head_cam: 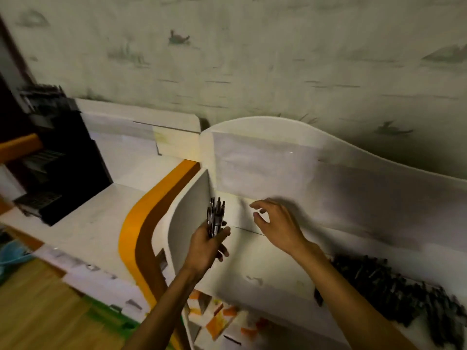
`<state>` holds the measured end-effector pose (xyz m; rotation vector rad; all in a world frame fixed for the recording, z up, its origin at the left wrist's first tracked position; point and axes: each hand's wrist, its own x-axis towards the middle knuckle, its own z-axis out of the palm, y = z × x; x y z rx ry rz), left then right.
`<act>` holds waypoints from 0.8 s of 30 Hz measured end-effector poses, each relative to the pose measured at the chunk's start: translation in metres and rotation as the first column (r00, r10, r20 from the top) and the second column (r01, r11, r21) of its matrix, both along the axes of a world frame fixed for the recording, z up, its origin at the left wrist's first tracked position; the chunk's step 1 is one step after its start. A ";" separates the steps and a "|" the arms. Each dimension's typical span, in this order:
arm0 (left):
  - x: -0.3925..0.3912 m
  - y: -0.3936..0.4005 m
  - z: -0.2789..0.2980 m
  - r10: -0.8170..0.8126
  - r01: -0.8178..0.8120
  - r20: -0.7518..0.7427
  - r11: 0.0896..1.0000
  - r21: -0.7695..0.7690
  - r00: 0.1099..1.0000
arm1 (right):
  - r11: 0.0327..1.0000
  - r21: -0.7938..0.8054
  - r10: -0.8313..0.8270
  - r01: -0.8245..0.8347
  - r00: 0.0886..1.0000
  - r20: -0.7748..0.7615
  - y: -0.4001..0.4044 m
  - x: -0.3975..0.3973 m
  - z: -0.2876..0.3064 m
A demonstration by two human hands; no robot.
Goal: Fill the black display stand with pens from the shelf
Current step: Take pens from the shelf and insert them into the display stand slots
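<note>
The left hand (206,245) grips a bundle of pens (215,219). The fingers are curled around the lower part of the bundle, and the pens stand almost upright, with their ends pointing up above the hand. The bundle is just in front of a white curved divider panel (188,210) that rises at the left end of the shelf (265,263).

The right hand (276,227) holds nothing. Its fingers are spread and a little bent, and it hovers above the white shelf, near the pale back panel (316,178). The two hands are apart, the right one a bit higher in the picture and to the right of the bundle.

On the right side of the shelf lies a big heap of dark pens (394,286), loose and crossing each other. It is well apart from both hands.

The black display stand (68,157) is at the far left, on the white counter (86,226). It has several tiers, and dark pens seem to sit in some of them, but this part is blurred and I cannot tell how many. An orange curved band (149,213) runs between the counter and the divider panel. At the bottom left there is a wooden floor (38,306) and a blue object (11,252), partly cut by the edge. Behind everything is a pale wall (252,59) with faint dark drawings.
</note>
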<state>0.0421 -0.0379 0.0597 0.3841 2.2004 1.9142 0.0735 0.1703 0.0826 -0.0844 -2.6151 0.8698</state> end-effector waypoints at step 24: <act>-0.119 -0.427 0.094 0.149 -0.132 -0.062 0.968 0.215 0.987 | 0.986 0.118 0.128 -0.117 0.987 -0.094 -0.396 -0.157 0.096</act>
